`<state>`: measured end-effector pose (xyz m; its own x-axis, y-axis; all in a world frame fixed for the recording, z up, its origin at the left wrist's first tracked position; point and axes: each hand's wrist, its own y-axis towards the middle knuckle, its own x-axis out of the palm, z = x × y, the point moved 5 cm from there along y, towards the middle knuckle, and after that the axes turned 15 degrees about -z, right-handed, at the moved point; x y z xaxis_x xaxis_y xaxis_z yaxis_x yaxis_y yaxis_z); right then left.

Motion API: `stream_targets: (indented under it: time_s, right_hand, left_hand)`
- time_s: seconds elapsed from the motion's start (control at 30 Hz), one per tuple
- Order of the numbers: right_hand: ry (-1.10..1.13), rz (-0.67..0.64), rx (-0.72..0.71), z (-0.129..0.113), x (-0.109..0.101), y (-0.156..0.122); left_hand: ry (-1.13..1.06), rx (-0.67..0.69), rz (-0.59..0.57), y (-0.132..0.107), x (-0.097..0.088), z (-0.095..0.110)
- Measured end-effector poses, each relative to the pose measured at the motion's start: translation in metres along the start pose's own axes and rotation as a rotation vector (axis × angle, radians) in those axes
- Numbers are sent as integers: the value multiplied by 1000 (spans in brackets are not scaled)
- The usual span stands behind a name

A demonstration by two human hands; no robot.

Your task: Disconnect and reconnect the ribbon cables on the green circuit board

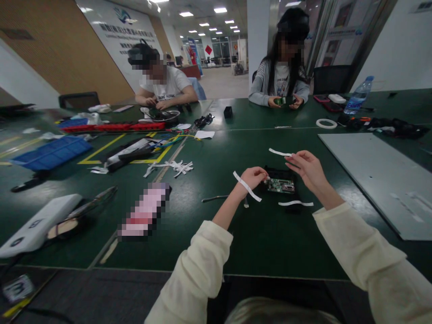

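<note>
My right hand (308, 168) pinches one end of a white paper-like strip (279, 152), which points left in the air. My left hand (251, 180) has its fingertips pressed together at the left edge of a green circuit board (281, 185); what they hold, if anything, is too small to name. Another white strip (247, 186) lies across the back of my left hand near the wrist. The board sits by a black case (280, 172). Below it, a third white strip (296, 204) rests over a dark piece. A thin grey cable-like piece (214, 198) lies left of my left hand.
A phone (145, 210) and a pile of white strips (180, 168) lie to the left, with a white device (38, 225) and blue basket (52, 152) beyond. A grey panel (378, 175) covers the right side. Two people work across the table, near a water bottle (358, 96).
</note>
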<state>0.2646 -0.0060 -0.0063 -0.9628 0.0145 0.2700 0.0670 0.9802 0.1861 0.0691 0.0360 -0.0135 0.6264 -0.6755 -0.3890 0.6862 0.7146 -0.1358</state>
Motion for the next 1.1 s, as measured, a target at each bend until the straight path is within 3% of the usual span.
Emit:
stream_targets:
  time_s: [0.13,0.3,0.47,0.6,0.8,1.1]
  right_hand:
    - [77,-18,27,0,17,-3]
    - [272,-131,164,13,65,-20]
    - [330,-243,243,15,101,-37]
    - [380,-269,288,17,108,-43]
    - [256,-266,394,24,111,-48]
    - [-23,-230,399,15,113,-49]
  left_hand:
    - [62,5,-4,0,0,1]
    - [98,20,25,1,0,-1]
    - [-116,105,51,3,3,-3]
    - [-193,63,52,4,4,-1]
    - [-35,71,72,-5,1,16]
    - [167,90,70,-7,7,16]
